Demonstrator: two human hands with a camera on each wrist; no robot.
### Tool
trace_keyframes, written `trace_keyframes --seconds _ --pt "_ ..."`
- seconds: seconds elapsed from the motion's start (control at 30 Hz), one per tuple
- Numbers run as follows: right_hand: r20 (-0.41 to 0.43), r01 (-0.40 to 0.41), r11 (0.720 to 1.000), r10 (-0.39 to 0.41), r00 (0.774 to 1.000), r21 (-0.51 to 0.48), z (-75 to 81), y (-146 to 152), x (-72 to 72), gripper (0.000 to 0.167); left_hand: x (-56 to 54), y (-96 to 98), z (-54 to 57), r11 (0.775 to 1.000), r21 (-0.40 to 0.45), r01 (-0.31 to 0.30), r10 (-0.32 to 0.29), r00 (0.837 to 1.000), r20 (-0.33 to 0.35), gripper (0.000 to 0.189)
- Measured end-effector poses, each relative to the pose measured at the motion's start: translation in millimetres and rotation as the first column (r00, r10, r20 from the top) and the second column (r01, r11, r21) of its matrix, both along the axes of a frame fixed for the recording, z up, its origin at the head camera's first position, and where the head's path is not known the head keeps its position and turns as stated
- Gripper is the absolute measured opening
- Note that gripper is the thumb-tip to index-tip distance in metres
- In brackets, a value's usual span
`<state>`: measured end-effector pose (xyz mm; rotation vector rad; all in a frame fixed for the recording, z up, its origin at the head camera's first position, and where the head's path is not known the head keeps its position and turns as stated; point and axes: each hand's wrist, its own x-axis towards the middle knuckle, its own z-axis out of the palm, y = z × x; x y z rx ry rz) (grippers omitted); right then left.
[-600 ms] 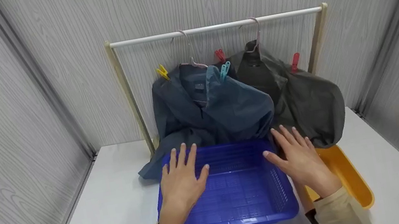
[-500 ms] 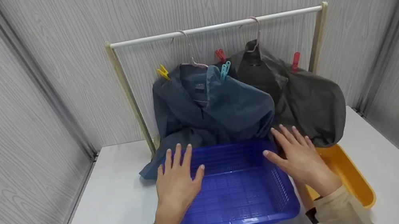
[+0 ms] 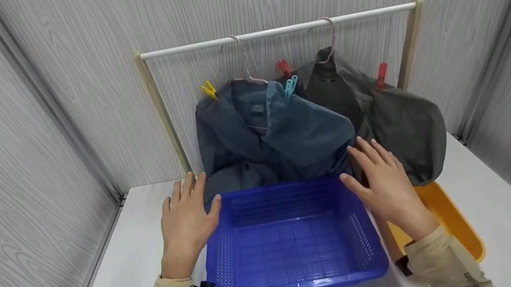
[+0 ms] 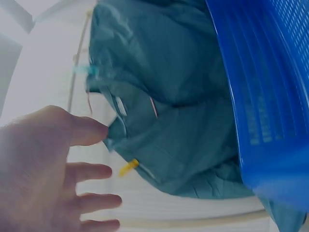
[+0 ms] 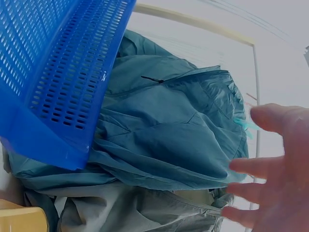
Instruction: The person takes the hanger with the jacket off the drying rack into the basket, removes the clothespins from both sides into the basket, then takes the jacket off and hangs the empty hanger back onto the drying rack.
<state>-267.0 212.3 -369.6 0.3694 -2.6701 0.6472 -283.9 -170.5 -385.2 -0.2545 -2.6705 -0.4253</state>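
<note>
A blue plastic basket (image 3: 305,285) with perforated walls stands on the white table, nothing in it. My left hand (image 3: 187,227) hovers by its left side, fingers straight and spread, holding nothing. On the right, my right hand (image 3: 390,188) is likewise spread over the gap between the basket and a yellow tray (image 3: 452,219). Behind the basket hangs a dark blue jacket (image 3: 305,130) on a pink hanger (image 3: 250,79), with a yellow clothespin (image 3: 209,90) and a turquoise clothespin (image 3: 290,86) on its shoulders. Beside it hangs a dark grey jacket (image 3: 403,129) with red clothespins (image 3: 381,75).
The garments hang from a small rack with a white rail (image 3: 278,31) and wooden legs (image 3: 160,107). Grey wood-grain panels (image 3: 53,146) enclose the table (image 3: 136,267) at the back and both sides. The grey jacket overlaps the yellow tray's far end.
My left hand has moved left, from over the basket to beyond its left side. My right hand has risen slightly toward the hanging jackets, fingers still spread.
</note>
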Motion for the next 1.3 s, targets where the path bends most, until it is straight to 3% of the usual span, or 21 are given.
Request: trace_keyframes --seconds 0.13,0.27,0.37,0.6,0.83,0.97,1.1,1.3 --pt "-0.096 -0.051 0.999 0.05 0.994 -0.006 6.6 1.5 -9.6 0.066 -18.5 -16.7 0.2 0.998 0.051 0.034 -0.029 0.995 -0.096 0.058" --pt "-0.145 -0.11 0.992 0.116 0.983 0.054 13.5 3.7 -22.1 0.066 -40.1 -36.5 -4.5 0.988 0.12 0.092 -0.062 0.969 -0.24 0.055" --pt "-0.178 -0.144 0.985 0.159 0.971 0.096 19.1 4.9 -32.0 0.066 -51.3 -49.4 -9.2 0.978 0.17 0.122 -0.068 0.954 -0.294 0.055" --pt "-0.256 -0.19 0.979 0.202 0.945 0.072 29.7 5.7 -56.2 0.062 -69.9 -62.1 -20.4 0.957 0.258 0.133 -0.057 0.958 -0.28 0.054" --pt "-0.208 -0.223 0.974 0.213 0.955 -0.028 33.7 3.6 -74.9 0.058 -89.2 -65.9 -30.0 0.929 0.351 0.118 -0.032 0.97 -0.24 0.053" --pt "-0.246 -0.236 0.966 0.205 0.947 -0.105 34.8 0.1 -86.4 0.049 -103.5 -69.3 -31.8 0.892 0.428 0.145 -0.033 0.965 -0.259 0.05" --pt "-0.304 -0.252 0.944 0.182 0.935 -0.212 33.8 -3.9 -96.7 0.038 -118.4 -75.4 -32.2 0.839 0.516 0.175 -0.027 0.959 -0.281 0.045" --pt "-0.307 -0.278 0.896 0.172 0.936 -0.346 32.9 -8.0 -107.3 0.031 -133.9 -84.0 -34.2 0.759 0.626 0.177 -0.02 0.968 -0.249 0.042"
